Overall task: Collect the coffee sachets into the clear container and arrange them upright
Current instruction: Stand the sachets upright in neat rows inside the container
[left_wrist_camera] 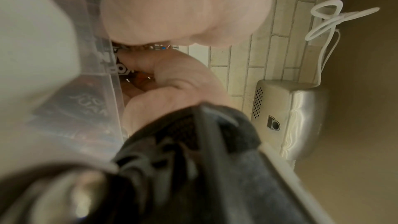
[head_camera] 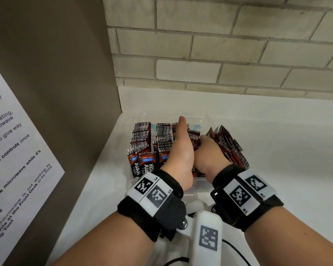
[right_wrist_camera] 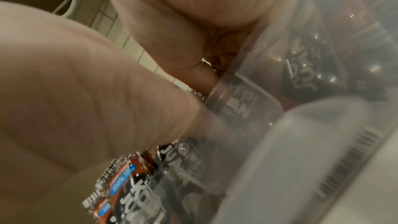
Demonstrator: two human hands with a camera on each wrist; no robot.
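A clear container (head_camera: 198, 181) stands on the white counter. Red and black coffee sachets (head_camera: 142, 140) stand upright in rows in its left part. My left hand (head_camera: 181, 144) reaches into the middle with straight fingers, on edge, pressed against those rows. My right hand (head_camera: 208, 153) is beside it in the right part, fingers curled down round a bunch of sachets (head_camera: 231, 147) that fan and lean to the right. The left wrist view shows the right hand's curled fingers (left_wrist_camera: 170, 81) on a sachet. Through the container wall (right_wrist_camera: 239, 94) more sachets (right_wrist_camera: 137, 181) show.
A brown side panel with a printed notice (head_camera: 17, 150) closes the left. A brick wall (head_camera: 219, 54) runs behind the counter (head_camera: 286, 146). In the left wrist view a steel appliance (left_wrist_camera: 290, 117) and a white cable (left_wrist_camera: 323, 23) are to the right.
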